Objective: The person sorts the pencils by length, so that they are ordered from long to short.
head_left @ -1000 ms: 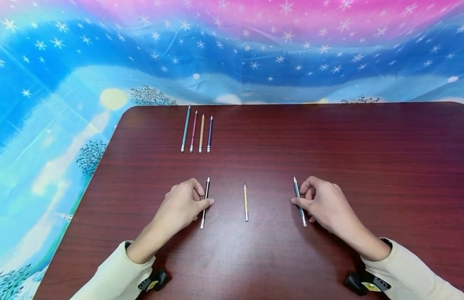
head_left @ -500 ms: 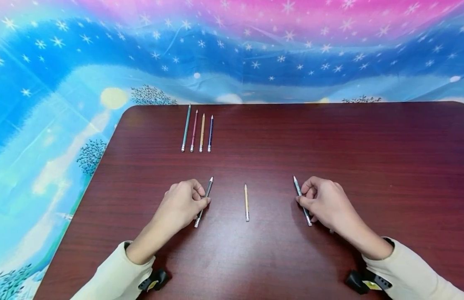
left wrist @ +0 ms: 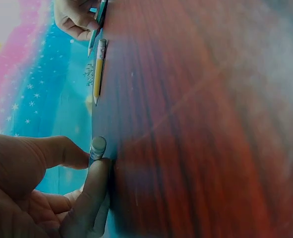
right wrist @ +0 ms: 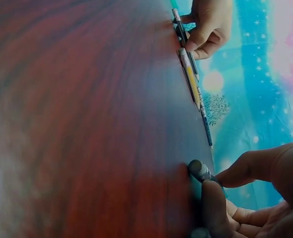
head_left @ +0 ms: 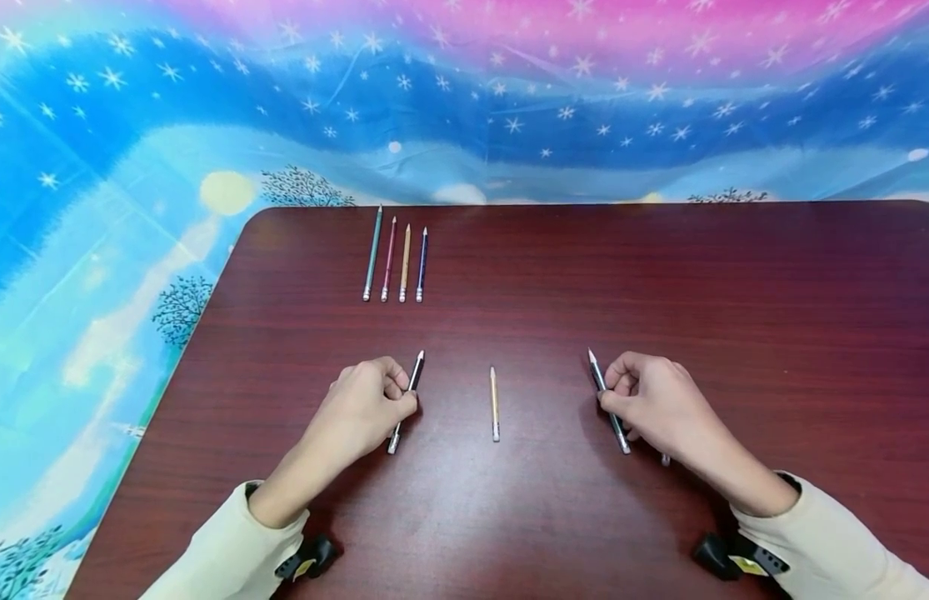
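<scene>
In the head view my left hand (head_left: 362, 404) pinches a black pencil (head_left: 417, 377) between thumb and fingers. Its tip points away and its eraser end towards me. On the other side, my right hand (head_left: 651, 396) pinches a dark green pencil (head_left: 596, 371), tilted with its tip to the left. Between the hands a short yellow pencil (head_left: 495, 404) lies on the table. The eraser end of another pencil (head_left: 665, 459) peeks out beneath my right hand; the rest of it is hidden. Both wrist views show the held pencils' eraser ends between thumb and finger.
At the back left lie a teal pencil (head_left: 372, 254), a pink pencil (head_left: 389, 260), a tan pencil (head_left: 405, 263) and a blue pencil (head_left: 422, 265), side by side. The reddish-brown table (head_left: 494, 525) ends at a patterned cloth (head_left: 479, 100) behind.
Both held pencils have turned: their eraser ends swung outward, the black one's to the left, the green one's to the right. The pencil end beneath my right hand has come into view.
</scene>
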